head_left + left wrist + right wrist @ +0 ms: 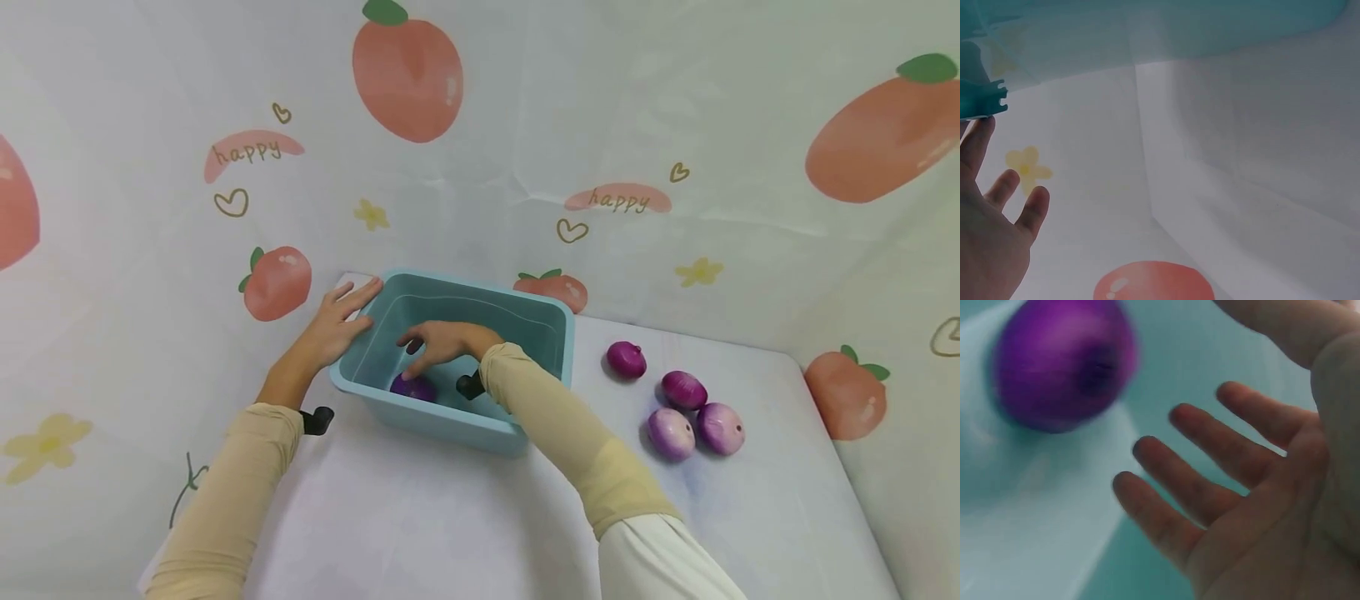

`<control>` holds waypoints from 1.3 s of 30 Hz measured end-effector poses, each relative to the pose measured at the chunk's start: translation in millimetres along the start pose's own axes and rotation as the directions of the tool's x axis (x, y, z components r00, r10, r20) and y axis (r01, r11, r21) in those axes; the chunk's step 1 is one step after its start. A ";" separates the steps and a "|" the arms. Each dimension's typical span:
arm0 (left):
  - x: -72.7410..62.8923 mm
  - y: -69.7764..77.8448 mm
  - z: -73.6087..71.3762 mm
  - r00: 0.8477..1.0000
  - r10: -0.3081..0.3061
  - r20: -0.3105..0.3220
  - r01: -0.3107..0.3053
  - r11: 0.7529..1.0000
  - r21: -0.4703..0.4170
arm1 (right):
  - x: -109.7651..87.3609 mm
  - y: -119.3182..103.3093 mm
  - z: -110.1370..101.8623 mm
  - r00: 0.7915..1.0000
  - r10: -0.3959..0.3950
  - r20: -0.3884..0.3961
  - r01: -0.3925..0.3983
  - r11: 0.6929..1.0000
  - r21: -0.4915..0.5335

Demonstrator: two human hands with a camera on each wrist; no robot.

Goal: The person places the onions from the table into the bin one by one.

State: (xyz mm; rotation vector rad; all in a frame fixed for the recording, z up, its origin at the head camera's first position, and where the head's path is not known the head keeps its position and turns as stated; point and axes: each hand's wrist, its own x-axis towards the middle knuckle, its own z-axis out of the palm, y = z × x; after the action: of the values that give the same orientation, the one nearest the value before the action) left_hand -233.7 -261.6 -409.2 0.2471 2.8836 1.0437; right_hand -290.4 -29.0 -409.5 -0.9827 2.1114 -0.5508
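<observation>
A light blue plastic bin [442, 429] stands on the white-covered table, and inside it near the front left lies a purple onion [416, 389]. My left hand [335, 327] rests at the bin's left rim with fingers extended; the left wrist view shows fingertips of that hand [991, 231] right at the blue edge. Over the inside of the bin is my right hand [444, 342], its thumb overlapping the onion in the head view. From the right wrist, the hand [1266, 531] appears with spread fingers and a bare palm, apart from the onion [1060, 369].
Several more onions lie on the table right of the bin: a dark one [626, 360], another dark one [684, 390] and paler ones [671, 434] close together. A white cloth backdrop [480, 167] printed with fruit rises behind the bin and at both sides.
</observation>
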 end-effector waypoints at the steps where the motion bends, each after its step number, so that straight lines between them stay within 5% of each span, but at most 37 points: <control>1: -0.2 -0.5 0.1 1.000 -0.004 0.001 0.004 1.000 -0.004 | -2.7 -2.4 -2.5 1.000 -0.003 -0.004 0.003 1.000 0.012; 9: -0.7 -1.2 0.7 1.000 -0.024 0.005 0.024 1.000 -0.016 | -41.4 -15.5 -30.1 0.993 -0.062 -0.104 0.074 0.991 0.111; 19: -1.5 -1.3 2.2 1.000 -0.027 -0.015 0.027 1.000 -0.015 | -104.3 -1.7 -54.2 0.952 -0.081 -0.296 0.156 0.958 0.240; 29: -1.4 -2.5 2.2 0.999 -0.045 -0.015 0.045 0.999 -0.029 | -164.9 33.3 -64.0 0.822 -0.071 -0.565 0.248 0.938 0.244; 39: -1.1 -1.0 1.1 0.998 -0.055 -0.016 0.055 0.998 -0.042 | -216.0 88.0 -53.1 0.657 0.125 -0.744 0.178 0.933 0.314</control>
State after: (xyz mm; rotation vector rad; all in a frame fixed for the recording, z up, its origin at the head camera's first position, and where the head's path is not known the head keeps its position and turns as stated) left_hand -232.7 -261.8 -410.7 0.1565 2.8621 1.1004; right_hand -277.3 198.5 -336.7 -0.6002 2.5501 -1.5348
